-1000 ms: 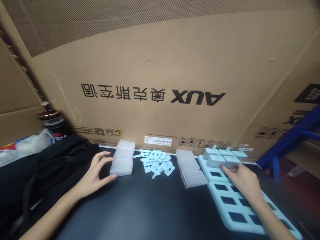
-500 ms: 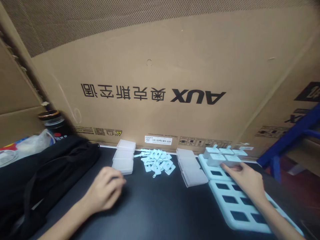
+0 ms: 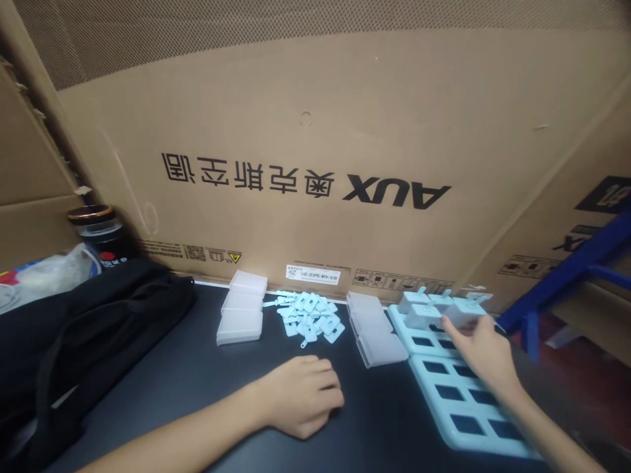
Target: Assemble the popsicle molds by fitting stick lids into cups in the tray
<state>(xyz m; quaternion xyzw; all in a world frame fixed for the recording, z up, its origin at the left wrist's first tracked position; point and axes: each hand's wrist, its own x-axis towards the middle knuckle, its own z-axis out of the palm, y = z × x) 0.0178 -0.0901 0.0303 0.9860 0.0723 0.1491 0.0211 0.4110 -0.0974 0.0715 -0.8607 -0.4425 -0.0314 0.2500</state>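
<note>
My right hand (image 3: 486,351) grips a popsicle mold (image 3: 463,311) with a light-blue stick lid, at the far end of the light-blue slotted rack (image 3: 422,381). The mold sits slightly raised and tilted among other lidded molds (image 3: 422,314) standing in the rack's slots. Its lower part is partly hidden by my fingers. My left hand (image 3: 305,397) rests loosely curled, palm down, on the dark table, with no object showing in it. Beyond it lies a pile of light-blue stick lids (image 3: 310,315).
Translucent white molds lie in a left row (image 3: 240,326) and a right row (image 3: 380,349), on either side of the lids. A black bag (image 3: 123,328) and a dark jar (image 3: 106,236) are at left. A large cardboard box (image 3: 296,223) walls the back; a blue metal frame (image 3: 572,279) stands at right.
My left hand has moved right and toward me, from beside the left molds to mid-table. My right hand has shifted slightly right, and a lidded mold now shows lifted at its fingers.
</note>
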